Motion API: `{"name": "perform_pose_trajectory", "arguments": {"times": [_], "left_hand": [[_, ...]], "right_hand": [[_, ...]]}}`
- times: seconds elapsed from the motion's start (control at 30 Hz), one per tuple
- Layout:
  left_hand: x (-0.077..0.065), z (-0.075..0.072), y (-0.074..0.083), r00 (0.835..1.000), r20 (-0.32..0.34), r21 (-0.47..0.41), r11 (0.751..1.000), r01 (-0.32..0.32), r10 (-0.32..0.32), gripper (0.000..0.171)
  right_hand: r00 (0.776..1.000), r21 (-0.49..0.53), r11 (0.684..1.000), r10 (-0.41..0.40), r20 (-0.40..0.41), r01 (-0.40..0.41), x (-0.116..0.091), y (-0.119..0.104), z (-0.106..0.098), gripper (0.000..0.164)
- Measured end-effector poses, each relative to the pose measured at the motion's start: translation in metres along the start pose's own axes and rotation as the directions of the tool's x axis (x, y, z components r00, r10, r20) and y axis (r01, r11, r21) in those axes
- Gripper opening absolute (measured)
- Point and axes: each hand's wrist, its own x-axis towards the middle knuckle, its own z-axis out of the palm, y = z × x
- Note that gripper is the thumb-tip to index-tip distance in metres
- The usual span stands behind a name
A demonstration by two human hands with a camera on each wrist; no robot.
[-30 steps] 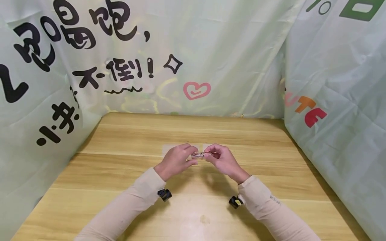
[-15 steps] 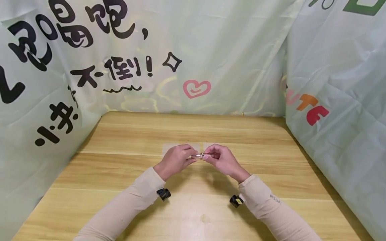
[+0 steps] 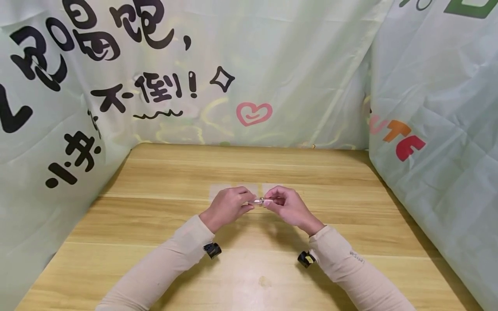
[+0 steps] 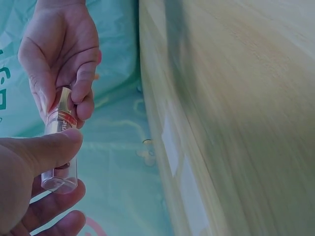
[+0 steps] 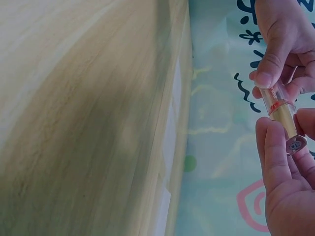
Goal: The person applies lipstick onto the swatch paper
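A lipstick [image 3: 258, 201] with a gold base and a clear cap lies sideways between both hands, above the table. My left hand [image 3: 227, 208] pinches the clear cap [image 4: 63, 183] between thumb and fingers. At the other end, my right hand [image 3: 291, 209] grips the gold base [image 5: 284, 119] with its fingertips. The cap sits on the base, and red shows around the join in the right wrist view. A round label [image 5: 296, 144] marks the base's end.
Whitish rectangular patches [image 3: 215, 191] lie flat on the wooden table [image 3: 175, 177] just behind the hands. Printed cloth [image 3: 303, 77] hangs around the back and both sides. Each wrist carries a small black camera [image 3: 212, 250].
The left hand's thumb and fingers have come closer together on the clear cap. The right hand keeps its grip with hardly any movement. The head view has shifted slightly.
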Motion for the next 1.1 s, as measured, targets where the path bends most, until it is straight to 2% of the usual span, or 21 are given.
{"name": "perform_pose_trajectory", "arguments": {"times": [0.5, 0.73, 0.9, 1.1], "left_hand": [[-0.004, 0.002, -0.002, 1.0, 0.011, -0.004, 1.0, 0.021, -0.021, 0.021], [-0.007, -0.006, -0.009, 0.998, -0.029, 0.042, 0.998, 0.052, -0.05, 0.019], [-0.005, -0.012, -0.01, 0.998, -0.034, 0.047, 0.998, 0.051, -0.049, 0.02], [-0.008, -0.011, -0.012, 0.997, -0.03, 0.059, 0.996, 0.066, -0.065, 0.019]], "right_hand": [[1.0, 0.008, 1.0, 0.012, 0.01, -0.012, 0.001, 0.001, 0.002, 0.011], [0.999, 0.017, 1.0, 0.025, -0.046, -0.025, 0.003, 0.004, -0.009, 0.011], [0.999, 0.05, 0.998, 0.041, -0.035, -0.039, 0.004, 0.004, -0.013, 0.013], [0.998, 0.019, 0.999, 0.047, -0.052, -0.046, 0.002, 0.002, -0.015, 0.015]]}}
